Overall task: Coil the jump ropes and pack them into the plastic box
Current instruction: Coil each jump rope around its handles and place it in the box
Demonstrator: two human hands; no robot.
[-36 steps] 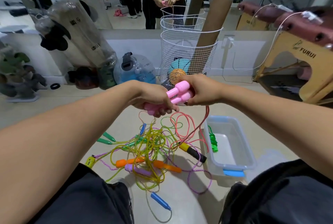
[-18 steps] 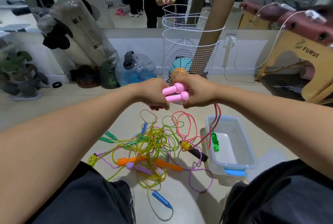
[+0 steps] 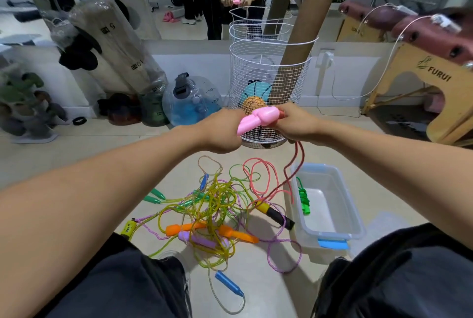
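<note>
Two pink handles (image 3: pixel 258 118) were held together, angled down to the left, above the floor; their red cord (image 3: pixel 294 164) hung down to the pile. The pile (image 3: pixel 212 205) lay tangled on the floor just left of the box: yellow, green, purple and red cords with orange, blue, green, lilac and yellow-black handles. The clear box (image 3: pixel 330 205) stood open, a coiled green rope (image 3: pixel 304 200) along its left wall.

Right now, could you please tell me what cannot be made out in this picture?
- Head view: left hand fingers, turned away from the camera.
- Head view: lower ends of the pink handles, covered by both hands; right hand.
- Head view: near wall of the plastic box, partly behind the knee.
</note>
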